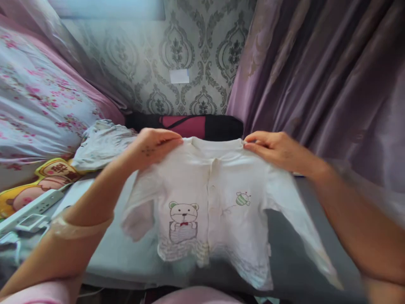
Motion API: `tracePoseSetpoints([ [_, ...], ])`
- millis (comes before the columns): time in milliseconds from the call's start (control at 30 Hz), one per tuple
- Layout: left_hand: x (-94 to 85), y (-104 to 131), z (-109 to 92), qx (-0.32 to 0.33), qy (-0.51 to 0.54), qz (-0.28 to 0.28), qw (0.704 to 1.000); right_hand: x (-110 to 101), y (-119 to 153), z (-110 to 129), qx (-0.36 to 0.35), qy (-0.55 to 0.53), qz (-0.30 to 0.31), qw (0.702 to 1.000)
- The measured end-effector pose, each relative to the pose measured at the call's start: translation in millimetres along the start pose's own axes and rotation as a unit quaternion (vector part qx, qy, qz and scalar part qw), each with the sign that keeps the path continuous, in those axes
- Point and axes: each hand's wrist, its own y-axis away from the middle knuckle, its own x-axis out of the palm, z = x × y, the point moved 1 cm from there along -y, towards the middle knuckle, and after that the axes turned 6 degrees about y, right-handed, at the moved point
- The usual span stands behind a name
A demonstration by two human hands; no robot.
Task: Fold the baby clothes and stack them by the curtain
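Note:
A small white long-sleeved baby shirt (193,181) hangs spread out, its front facing me, with a bear print at the lower left and a small green-striped print at the right. My left hand (158,145) pinches the shirt at the left shoulder near the collar. At the right shoulder, my right hand (268,145) holds it between thumb and fingers. The sleeves dangle on both sides, and the lower hem is slightly blurred above a grey surface (117,261).
A crumpled pale cloth (103,143) lies at the left behind my left arm. Near it are a yellow cartoon cushion (34,185) and a white power strip (38,209). A black and dark red bag (186,124) rests against the wall. Purple curtains (332,84) hang at the right.

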Motion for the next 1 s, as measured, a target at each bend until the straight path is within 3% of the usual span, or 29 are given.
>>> tracePoseSetpoints([
  [100, 58.9, -12, 56, -0.033, 0.016, 0.100, 0.994, 56, -13, -38, 0.018, 0.016, 0.061, 0.998],
  [167, 98.5, -13, 88, -0.045, 0.015, 0.131, 0.990, 96, -16, -61, 0.062, 0.056, 0.096, 0.992],
  [267, 144.4, -8, 116, -0.076, -0.018, 0.179, 0.981, 144, -13, -83, 0.098, 0.114, 0.151, 0.977],
  [333, 162.8, -5, 125, -0.097, -0.046, 0.196, 0.975, 165, -12, -91, 0.109, 0.142, 0.178, 0.968],
  [467, 179.7, -9, 133, -0.108, -0.093, 0.209, 0.967, 184, -17, -100, 0.110, 0.171, 0.207, 0.957],
  [1000, 215.8, -58, 175, -0.127, -0.169, 0.239, 0.948, 206, -69, -147, 0.100, 0.228, 0.235, 0.940],
])
